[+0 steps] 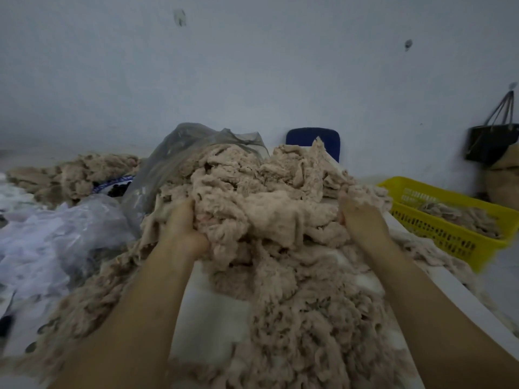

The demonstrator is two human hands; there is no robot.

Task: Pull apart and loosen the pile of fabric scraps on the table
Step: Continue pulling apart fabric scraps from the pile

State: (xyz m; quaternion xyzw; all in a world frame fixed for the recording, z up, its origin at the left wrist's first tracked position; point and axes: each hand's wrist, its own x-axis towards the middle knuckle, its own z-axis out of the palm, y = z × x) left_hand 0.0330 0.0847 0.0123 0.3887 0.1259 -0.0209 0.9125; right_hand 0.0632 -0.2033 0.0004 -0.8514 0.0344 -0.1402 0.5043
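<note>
A big heap of beige, fluffy fabric scraps (266, 197) covers the white table (213, 313) in front of me. My left hand (182, 223) digs into the heap's left side, its fingers curled into the scraps. My right hand (362, 217) is pushed into the right side, fingertips buried in the fabric. Between the two hands a thick clump bulges upward. Looser scraps (303, 318) trail down toward me between my forearms.
A grey plastic bag (179, 153) stands behind the heap and crumpled clear plastic (56, 234) lies at the left. Another scrap mound (73, 172) sits at far left. A yellow basket (446, 220) with scraps stands at the right, beside a dark handbag (491, 144) and blue chair back (313, 140).
</note>
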